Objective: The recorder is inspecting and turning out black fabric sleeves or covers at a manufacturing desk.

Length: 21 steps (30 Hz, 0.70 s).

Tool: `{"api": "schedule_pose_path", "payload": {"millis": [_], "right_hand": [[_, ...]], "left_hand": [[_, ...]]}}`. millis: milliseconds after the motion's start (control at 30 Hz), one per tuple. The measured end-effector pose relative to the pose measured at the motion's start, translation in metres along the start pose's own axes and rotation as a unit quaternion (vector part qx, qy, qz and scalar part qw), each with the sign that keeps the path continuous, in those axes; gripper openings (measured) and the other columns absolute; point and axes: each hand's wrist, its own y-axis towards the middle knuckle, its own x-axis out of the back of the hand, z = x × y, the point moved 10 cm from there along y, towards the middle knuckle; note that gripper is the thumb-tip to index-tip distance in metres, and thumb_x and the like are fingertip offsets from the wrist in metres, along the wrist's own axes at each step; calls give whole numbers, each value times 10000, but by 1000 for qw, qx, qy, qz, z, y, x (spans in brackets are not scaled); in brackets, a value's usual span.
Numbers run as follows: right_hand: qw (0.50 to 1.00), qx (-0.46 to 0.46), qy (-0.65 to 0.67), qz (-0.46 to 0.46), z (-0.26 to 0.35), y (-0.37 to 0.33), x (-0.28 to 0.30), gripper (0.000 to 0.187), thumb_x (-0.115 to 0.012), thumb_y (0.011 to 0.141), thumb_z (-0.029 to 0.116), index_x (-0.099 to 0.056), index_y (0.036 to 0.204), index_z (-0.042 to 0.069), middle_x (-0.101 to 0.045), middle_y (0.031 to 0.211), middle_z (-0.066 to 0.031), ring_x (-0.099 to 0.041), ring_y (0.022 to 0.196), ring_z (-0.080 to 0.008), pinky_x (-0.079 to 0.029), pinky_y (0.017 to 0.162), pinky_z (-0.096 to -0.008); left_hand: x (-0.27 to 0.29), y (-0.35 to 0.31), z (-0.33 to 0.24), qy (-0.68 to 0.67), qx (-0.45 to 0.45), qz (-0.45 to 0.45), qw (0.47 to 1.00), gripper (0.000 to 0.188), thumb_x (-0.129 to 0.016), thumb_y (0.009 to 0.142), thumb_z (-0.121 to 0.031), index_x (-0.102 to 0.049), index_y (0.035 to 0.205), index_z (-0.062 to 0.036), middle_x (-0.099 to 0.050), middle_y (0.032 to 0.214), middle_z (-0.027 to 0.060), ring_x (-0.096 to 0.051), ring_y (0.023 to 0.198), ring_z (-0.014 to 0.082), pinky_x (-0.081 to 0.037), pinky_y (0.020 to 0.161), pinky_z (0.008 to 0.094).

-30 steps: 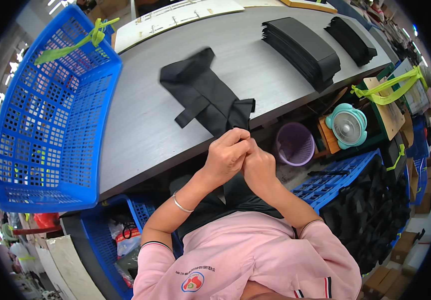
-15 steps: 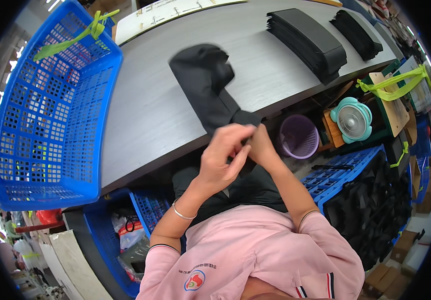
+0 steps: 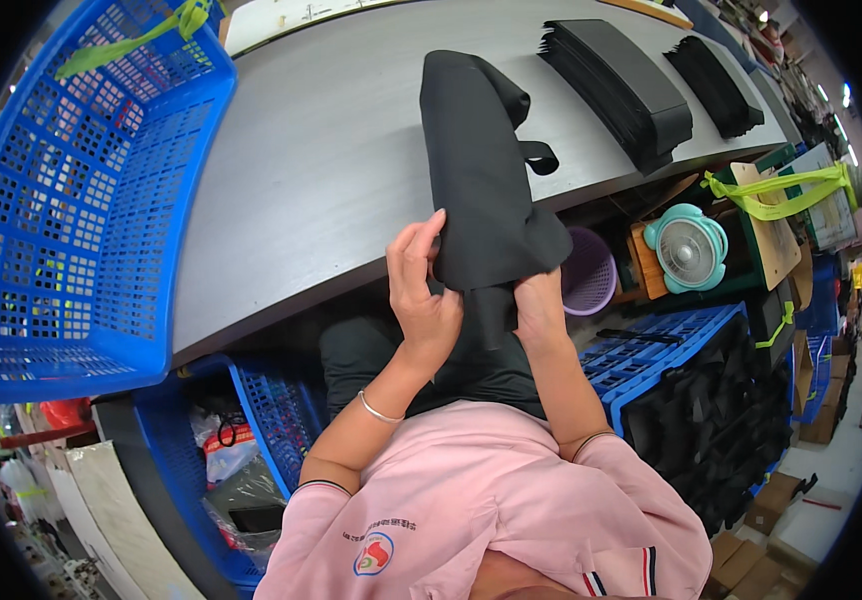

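Observation:
A long black fabric piece with a small loop at its right side reaches from my hands out over the grey table. My right hand is closed on its near end, the fingers partly hidden under the cloth. At the near left edge, my left hand has its fingers bent against the cloth, with the thumb side tucked in by the fold. A narrow black flap hangs down between the two hands.
On the grey table, a large blue basket stands left; two stacks of folded black pieces lie far right. Below are a purple bin, a turquoise fan and a blue crate of black pieces.
The black piece has swung right and straightened out over the table, its loop now showing. My hands have moved apart, the left one to the piece's left edge.

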Motion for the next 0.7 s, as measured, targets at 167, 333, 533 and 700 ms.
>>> {"api": "schedule_pose_path", "payload": {"millis": [167,333,533,700], "right_hand": [[993,10,108,43,-13,6,3,370,-587,985,209,-540,1294,10,-637,1189,-107,-652,1033,-194,-567,864,-330],[979,27,162,121,-13,7,-6,395,-560,995,276,-543,1296,22,-635,1208,-125,-658,1048,-222,-575,878,-350],[981,36,145,125,-8,6,-5,412,-564,989,290,-543,1295,15,-633,1203,-120,-654,1053,-220,-574,874,-340],[976,19,173,129,-13,11,-6,397,-546,993,286,-549,1283,16,-638,1182,-110,-657,1044,-211,-574,868,-334]], "left_hand": [[-6,-2,-27,-10,-46,18,999,642,-588,682,196,-662,1259,-75,-573,1125,86,-583,915,192,-508,757,273],[-9,-9,-31,-28,-39,20,999,700,-524,644,218,-680,1260,-77,-592,1125,83,-583,945,178,-498,746,262],[-13,-7,-35,-47,-54,38,997,723,-554,640,224,-670,1282,-88,-583,1140,89,-589,991,200,-505,799,282],[-15,-11,-36,-49,-45,49,997,792,-535,602,241,-651,1311,-94,-567,1156,101,-588,1010,225,-506,849,299]]}}
